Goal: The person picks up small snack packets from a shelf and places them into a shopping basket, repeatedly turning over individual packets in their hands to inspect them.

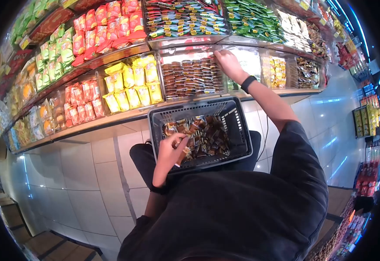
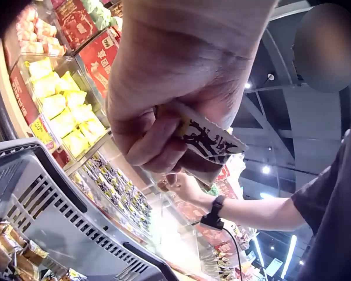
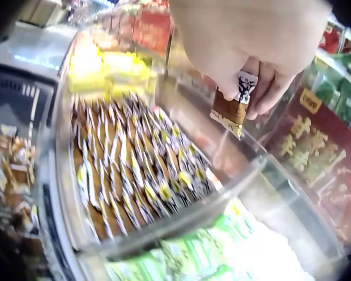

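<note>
Brown packet (image 3: 232, 104) pinched in right hand (image 3: 251, 47), second packet (image 2: 207, 143) gripped in left hand (image 2: 175, 88); one basket (image 1: 235, 122)

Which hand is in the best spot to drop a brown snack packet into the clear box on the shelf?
Probably the right hand: it pinches a brown packet right over the clear box. The left hand grips packets down at the basket.

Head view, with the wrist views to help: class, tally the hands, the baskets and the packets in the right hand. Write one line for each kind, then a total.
Hands: 2, the left hand and the right hand
Baskets: 1, the basket
Packets in the right hand: 1, the packet
Total: 4
</note>
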A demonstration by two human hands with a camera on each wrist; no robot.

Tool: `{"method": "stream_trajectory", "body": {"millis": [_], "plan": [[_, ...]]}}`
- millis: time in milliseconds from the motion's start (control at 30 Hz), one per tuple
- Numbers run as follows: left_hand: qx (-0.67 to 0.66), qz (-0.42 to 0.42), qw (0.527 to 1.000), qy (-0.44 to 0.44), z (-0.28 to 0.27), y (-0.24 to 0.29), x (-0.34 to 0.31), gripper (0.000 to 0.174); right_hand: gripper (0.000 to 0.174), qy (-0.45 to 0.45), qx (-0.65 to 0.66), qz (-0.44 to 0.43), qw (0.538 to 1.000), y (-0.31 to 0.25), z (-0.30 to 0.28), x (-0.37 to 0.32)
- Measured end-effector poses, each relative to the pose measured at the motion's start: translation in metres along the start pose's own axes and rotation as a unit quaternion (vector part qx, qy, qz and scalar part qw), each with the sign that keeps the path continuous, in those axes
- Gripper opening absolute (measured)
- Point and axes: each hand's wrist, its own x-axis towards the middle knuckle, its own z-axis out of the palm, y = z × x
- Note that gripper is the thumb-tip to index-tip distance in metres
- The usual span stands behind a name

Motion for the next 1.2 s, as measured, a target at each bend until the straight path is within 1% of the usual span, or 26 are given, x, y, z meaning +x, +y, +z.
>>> {"method": "stream_trajectory", "body": {"millis": [33, 67, 133, 167, 200, 267, 300, 333, 400, 433, 533, 600, 667, 700, 767, 800, 833, 867, 900, 933, 967, 1000, 1067, 1100, 1133, 1200], "plan": [[0.002, -0.003, 1.000, -0.002, 0.001, 0.001, -0.001, 0.016, 0.020, -0.028, -0.051, 0.000, 0.998, 0.011, 0.013, 0.002], [0.001, -0.004, 1.000, 0.003, 0.001, 0.000, -0.002, 0.016, 0.020, -0.028, -0.049, -0.006, 0.998, 0.020, 0.022, 0.003], [-0.008, 0.004, 1.000, 0.002, 0.002, -0.004, -0.003, 0.014, 0.040, -0.111, -0.143, -0.064, 0.981, 0.036, 0.038, 0.004], [-0.007, 0.012, 1.000, 0.009, 0.003, -0.008, -0.003, 0.015, 0.036, -0.124, -0.185, -0.078, 0.972, 0.041, 0.048, 0.005], [-0.007, 0.008, 1.000, 0.012, 0.003, -0.011, -0.003, 0.015, 0.036, -0.125, -0.182, -0.082, 0.972, 0.042, 0.053, 0.009], [0.000, -0.010, 1.000, 0.013, 0.003, -0.014, -0.004, 0.016, 0.032, -0.166, -0.214, -0.069, 0.960, 0.043, 0.061, 0.013], [0.000, -0.013, 1.000, 0.012, 0.003, -0.015, -0.004, 0.016, 0.023, -0.169, -0.243, -0.070, 0.953, 0.042, 0.067, 0.014], [-0.004, -0.021, 1.000, 0.008, 0.003, -0.015, -0.003, 0.016, 0.023, -0.170, -0.242, -0.069, 0.953, 0.042, 0.072, 0.016], [-0.008, -0.032, 0.999, 0.003, 0.003, -0.014, -0.004, 0.016, 0.017, -0.219, -0.234, -0.055, 0.946, 0.043, 0.080, 0.016], [-0.003, -0.020, 1.000, 0.008, 0.003, -0.013, -0.003, 0.016, 0.015, -0.207, -0.230, -0.045, 0.950, 0.043, 0.085, 0.016], [0.006, -0.010, 1.000, 0.011, 0.005, -0.011, -0.002, 0.016, 0.016, -0.224, -0.239, -0.045, 0.944, 0.043, 0.087, 0.015], [0.009, -0.008, 1.000, 0.010, 0.006, -0.011, -0.002, 0.016, 0.017, -0.255, -0.240, -0.030, 0.936, 0.043, 0.087, 0.017], [0.009, -0.006, 1.000, 0.005, 0.009, -0.014, -0.002, 0.016, 0.021, -0.268, -0.190, -0.029, 0.944, 0.048, 0.085, 0.015], [0.010, -0.005, 1.000, 0.004, 0.010, -0.012, -0.002, 0.016, 0.021, -0.267, -0.191, -0.027, 0.944, 0.044, 0.078, 0.015], [-0.014, -0.029, 0.999, 0.012, 0.010, -0.009, 0.000, 0.014, 0.027, -0.060, -0.205, -0.096, 0.972, 0.034, 0.066, 0.012], [-0.013, -0.029, 0.999, 0.013, 0.010, -0.006, 0.001, 0.014, 0.029, -0.044, -0.126, -0.083, 0.987, 0.018, 0.046, 0.013], [-0.016, -0.012, 0.999, 0.042, 0.009, -0.001, 0.003, 0.013, 0.027, -0.055, -0.025, -0.034, 0.998, -0.009, 0.021, 0.013], [-0.018, 0.004, 0.997, 0.072, 0.009, 0.004, 0.004, 0.013, 0.027, -0.066, 0.079, 0.016, 0.995, -0.040, -0.005, 0.008], [-0.018, 0.017, 0.995, 0.094, 0.007, 0.009, 0.006, 0.013, 0.027, -0.123, 0.223, 0.084, 0.963, -0.073, -0.029, -0.001], [-0.013, 0.007, 0.994, 0.106, 0.007, 0.012, 0.008, 0.012, 0.029, -0.179, 0.362, 0.151, 0.902, -0.107, -0.050, -0.015], [-0.008, 0.020, 0.992, 0.127, 0.007, 0.016, 0.011, 0.012, 0.030, -0.229, 0.479, 0.217, 0.819, -0.137, -0.067, -0.030], [-0.002, 0.030, 0.989, 0.146, 0.009, 0.021, 0.012, 0.012, 0.034, -0.274, 0.585, 0.280, 0.711, -0.166, -0.081, -0.046], [-0.001, 0.078, 0.986, 0.148, 0.013, 0.030, 0.015, 0.013, 0.033, -0.312, 0.654, 0.275, 0.631, -0.214, -0.106, -0.068], [-0.016, 0.091, 0.986, 0.140, 0.013, 0.036, 0.015, 0.015, 0.033, -0.258, 0.671, 0.261, 0.644, -0.233, -0.105, -0.081], [-0.014, 0.089, 0.987, 0.133, 0.015, 0.038, 0.014, 0.015, 0.031, -0.242, 0.686, 0.286, 0.623, -0.242, -0.106, -0.088], [-0.119, 0.079, 0.979, 0.142, 0.019, 0.045, 0.012, 0.017, 0.024, -0.187, 0.713, 0.330, 0.589, -0.251, -0.118, -0.093]]}}
